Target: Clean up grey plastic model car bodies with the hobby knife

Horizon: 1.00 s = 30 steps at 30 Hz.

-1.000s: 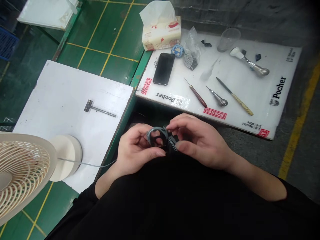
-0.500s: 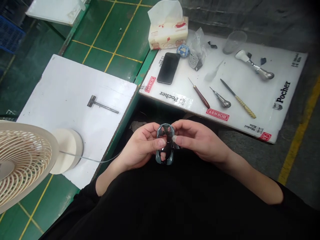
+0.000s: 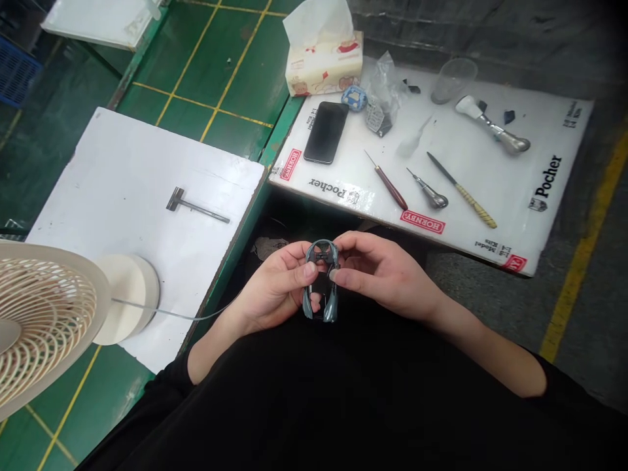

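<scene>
Close to my body I hold a small blue-grey model car body [image 3: 332, 302] with openings in its shell. My left hand [image 3: 277, 282] grips its left side, thumb on top and fingers beneath, and fingertips show through a gap. On the other side, my right hand [image 3: 380, 273] pinches the edge near the front, with the thumb on the rim and the other fingers curled behind. Whether a smaller part sits between the right fingers cannot be made out.
Ahead, a white board [image 3: 373, 186] carries a phone [image 3: 326, 132], an awl [image 3: 387, 183], a metal-handled tool [image 3: 428, 190], a file [image 3: 464, 191], a brush [image 3: 493, 124], a plastic cup [image 3: 454, 82] and a tissue pack [image 3: 326, 65]. Leftward are a hammer [image 3: 196, 206] and a fan [image 3: 53, 320].
The car body has turned slightly in my hands, and its inner openings show differently. Both hands keep their hold. The whole view has shifted a little.
</scene>
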{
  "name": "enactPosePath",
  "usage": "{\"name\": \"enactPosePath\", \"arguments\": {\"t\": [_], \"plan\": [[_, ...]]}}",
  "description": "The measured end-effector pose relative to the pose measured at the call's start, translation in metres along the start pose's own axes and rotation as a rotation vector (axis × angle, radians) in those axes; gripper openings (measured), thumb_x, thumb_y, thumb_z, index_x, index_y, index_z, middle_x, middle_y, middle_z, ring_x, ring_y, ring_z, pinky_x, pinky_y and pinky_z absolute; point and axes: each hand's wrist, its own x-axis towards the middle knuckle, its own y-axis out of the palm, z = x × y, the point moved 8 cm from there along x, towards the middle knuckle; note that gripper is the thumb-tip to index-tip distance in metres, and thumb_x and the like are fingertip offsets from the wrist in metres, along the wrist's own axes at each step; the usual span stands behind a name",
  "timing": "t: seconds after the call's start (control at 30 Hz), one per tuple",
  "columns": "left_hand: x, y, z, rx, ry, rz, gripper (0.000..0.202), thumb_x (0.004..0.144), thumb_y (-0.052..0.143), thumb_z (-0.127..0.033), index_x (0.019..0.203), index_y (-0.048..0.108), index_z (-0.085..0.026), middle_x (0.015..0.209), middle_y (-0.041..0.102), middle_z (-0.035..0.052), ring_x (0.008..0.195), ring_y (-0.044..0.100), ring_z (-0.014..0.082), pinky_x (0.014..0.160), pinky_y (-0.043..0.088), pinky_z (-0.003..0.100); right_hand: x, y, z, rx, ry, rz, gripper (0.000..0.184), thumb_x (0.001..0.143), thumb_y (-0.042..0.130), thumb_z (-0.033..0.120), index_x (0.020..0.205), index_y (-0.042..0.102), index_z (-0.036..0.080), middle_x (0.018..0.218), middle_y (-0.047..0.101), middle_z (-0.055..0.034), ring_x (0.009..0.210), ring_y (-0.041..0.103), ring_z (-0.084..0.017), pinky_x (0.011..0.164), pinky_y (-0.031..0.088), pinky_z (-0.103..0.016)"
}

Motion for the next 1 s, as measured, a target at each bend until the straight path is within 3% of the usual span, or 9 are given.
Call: {"name": "enactPosePath", "arguments": {"t": [0.2, 0.37, 0.47, 0.6, 0.77, 1.0], "plan": [[0.003, -0.002, -0.001, 0.001, 0.016, -0.003, 0.049, 0.088, 0.114, -0.037, 0.112, 0.078, -0.014, 0.095, 0.082, 0.0007, 0.057, 0.077, 0.0108, 0.054, 0.069, 0.020, 0.001, -0.002, -0.002, 0.009, 0.006, -0.012, 0.049, 0.091, 0.111, 0.055, 0.120, 0.088, 0.024, 0.110, 0.083, -0.0051, 0.096, 0.076, -0.023, 0.086, 0.065, -0.034], [-0.001, -0.002, -0.007, 0.076, 0.113, -0.002, 0.042, 0.086, 0.114, -0.027, 0.108, 0.080, -0.015, 0.094, 0.083, 0.0017, 0.066, 0.081, 0.0136, 0.061, 0.074, 0.023, 0.003, 0.001, -0.006, 0.057, 0.045, 0.017, 0.046, 0.100, 0.102, 0.061, 0.099, 0.083, 0.020, 0.078, 0.068, 0.0006, 0.070, 0.055, -0.014, 0.064, 0.045, -0.027], [-0.003, -0.002, -0.009, 0.109, 0.131, 0.009, 0.041, 0.085, 0.113, -0.023, 0.106, 0.079, -0.015, 0.091, 0.082, 0.0008, 0.067, 0.081, 0.0143, 0.061, 0.074, 0.024, 0.003, 0.003, -0.011, 0.077, 0.084, 0.042, 0.049, 0.099, 0.103, 0.061, 0.091, 0.079, 0.019, 0.072, 0.062, 0.0017, 0.065, 0.050, -0.013, 0.059, 0.038, -0.026], [-0.004, -0.002, -0.012, 0.109, 0.149, 0.012, 0.038, 0.087, 0.112, -0.021, 0.106, 0.080, -0.015, 0.092, 0.083, 0.0012, 0.066, 0.082, 0.0144, 0.061, 0.074, 0.024, 0.003, 0.005, -0.015, 0.188, 0.125, 0.058, 0.055, 0.096, 0.104, 0.065, 0.088, 0.076, 0.019, 0.072, 0.062, 0.0015, 0.064, 0.050, -0.013, 0.058, 0.040, -0.025], [-0.002, -0.003, -0.015, 0.090, 0.166, -0.028, 0.038, 0.086, 0.113, -0.024, 0.105, 0.081, -0.014, 0.096, 0.084, 0.0019, 0.066, 0.081, 0.0132, 0.061, 0.074, 0.023, 0.002, 0.004, -0.013, 0.146, 0.159, 0.037, 0.050, 0.089, 0.111, 0.057, 0.098, 0.080, 0.019, 0.074, 0.063, 0.0025, 0.064, 0.048, -0.012, 0.058, 0.035, -0.025], [0.000, -0.003, -0.014, 0.100, 0.159, -0.055, 0.043, 0.084, 0.115, -0.028, 0.104, 0.079, -0.015, 0.096, 0.083, 0.0011, 0.066, 0.080, 0.0129, 0.061, 0.074, 0.023, 0.001, 0.001, -0.008, 0.096, 0.131, 0.010, 0.047, 0.091, 0.110, 0.055, 0.098, 0.080, 0.019, 0.080, 0.070, 0.0000, 0.068, 0.053, -0.013, 0.060, 0.040, -0.025]]}}
